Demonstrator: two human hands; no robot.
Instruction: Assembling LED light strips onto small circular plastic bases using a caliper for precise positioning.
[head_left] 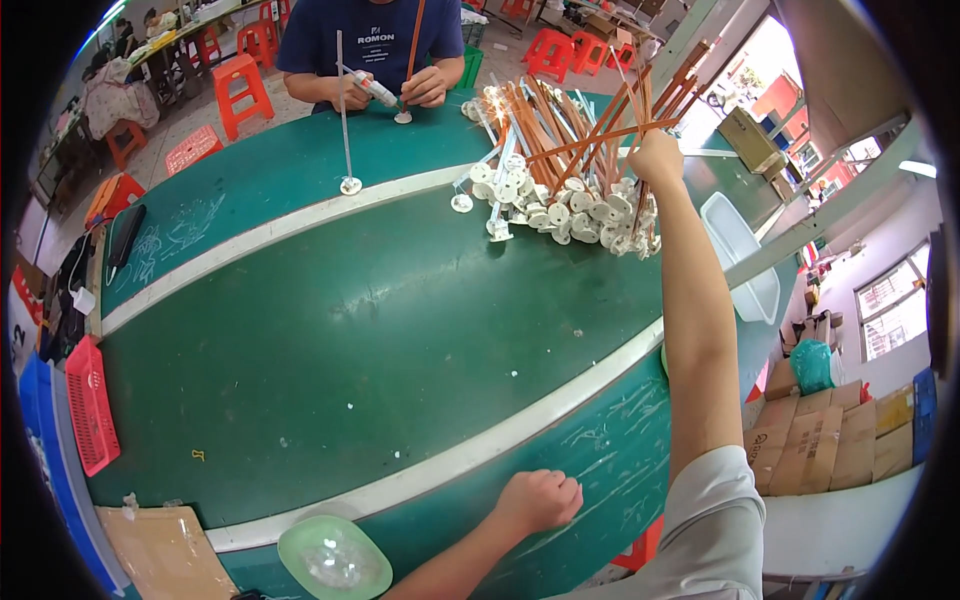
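My right hand (655, 158) is stretched far out over the right end of a big pile of sticks with white round bases (585, 215). Its fingers are closed around a brown stick (590, 143) that lies slantwise across the others. Other brown sticks stand up close behind the hand, and its fingertips are partly hidden. Near the front edge of the table, my left hand (540, 499) rests as a loose fist, with nothing seen in it. A green bowl (290, 548) holding small clear pieces stands to its left.
Across the green table (330, 330), a person works a glue gun (372, 88) at a brown stick's white base. One pale stick (345, 120) stands upright nearby. A white tub (740, 255) lies right of my arm; a red basket (90, 405) stands at the left edge.
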